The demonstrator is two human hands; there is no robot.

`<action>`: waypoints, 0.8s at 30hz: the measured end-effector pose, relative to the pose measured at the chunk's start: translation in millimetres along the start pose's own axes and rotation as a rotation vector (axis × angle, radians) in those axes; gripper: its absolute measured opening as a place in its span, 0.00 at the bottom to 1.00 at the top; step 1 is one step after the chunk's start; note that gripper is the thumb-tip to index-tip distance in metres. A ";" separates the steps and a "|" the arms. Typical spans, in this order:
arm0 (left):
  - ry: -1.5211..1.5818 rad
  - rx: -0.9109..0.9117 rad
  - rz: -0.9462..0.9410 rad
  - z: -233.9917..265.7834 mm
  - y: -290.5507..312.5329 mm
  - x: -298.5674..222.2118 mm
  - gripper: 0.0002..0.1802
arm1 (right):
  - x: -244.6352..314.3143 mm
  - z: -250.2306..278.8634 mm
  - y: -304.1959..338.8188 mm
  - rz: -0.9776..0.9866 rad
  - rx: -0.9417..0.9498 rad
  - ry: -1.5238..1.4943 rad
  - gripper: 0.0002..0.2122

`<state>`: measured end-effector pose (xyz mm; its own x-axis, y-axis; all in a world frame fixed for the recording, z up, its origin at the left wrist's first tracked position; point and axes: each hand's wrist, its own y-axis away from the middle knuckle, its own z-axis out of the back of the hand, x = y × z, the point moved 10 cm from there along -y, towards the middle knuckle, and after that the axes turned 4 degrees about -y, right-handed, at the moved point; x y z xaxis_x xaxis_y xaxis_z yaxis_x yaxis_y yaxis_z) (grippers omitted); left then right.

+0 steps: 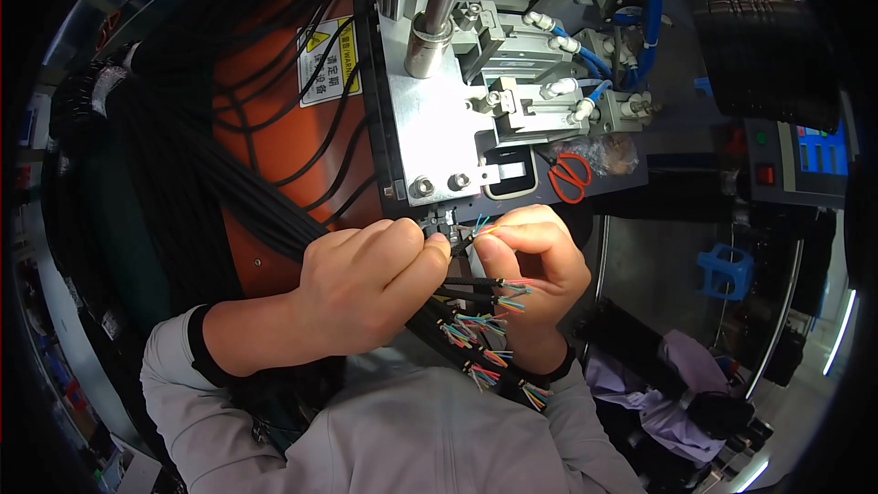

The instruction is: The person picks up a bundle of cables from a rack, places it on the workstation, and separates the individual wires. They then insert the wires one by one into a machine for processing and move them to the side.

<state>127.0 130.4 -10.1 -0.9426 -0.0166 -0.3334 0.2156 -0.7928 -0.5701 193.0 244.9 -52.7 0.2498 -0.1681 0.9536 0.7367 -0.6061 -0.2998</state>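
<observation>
My left hand [375, 284] is closed, its thumb and fingers pinching a black cable [464, 243] close to its end. From that end fan thin coloured wires [482, 227], among them blue, orange and yellow ones. My right hand [540, 261] pinches some of these wires between thumb and forefinger. Both hands are just below the front of a metal machine fixture [434, 137], where a small dark clamp part [441, 220] shows. Under my hands lies a bundle of other black cables, their ends bared into multicoloured wires [476, 329].
Pneumatic cylinders [530, 64] with blue hoses stand behind the fixture. Red-handled scissors [571, 177] lie beside a clear plastic bag [611, 155]. Long black cables [210, 165] drape over an orange surface [283, 142] at left. A control panel [800, 160] and blue stool [725, 272] are right.
</observation>
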 end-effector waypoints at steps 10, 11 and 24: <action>0.221 -0.129 0.084 10.6 0.3 11.3 0.12 | 8.8 -12.6 -4.1 0.143 0.040 -0.165 0.06; 0.216 -0.139 0.079 12.1 0.7 11.3 0.12 | 9.5 -12.9 -4.8 0.143 0.042 -0.165 0.06; 0.082 -0.141 -0.150 17.2 5.8 -9.3 0.16 | 27.5 -10.2 -12.1 0.254 0.203 -0.098 0.09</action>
<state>132.7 115.5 2.5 -0.9440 0.1493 -0.2941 0.1140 -0.6891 -0.7156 184.6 239.7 -22.5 0.4932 -0.2124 0.8436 0.7511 -0.3852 -0.5361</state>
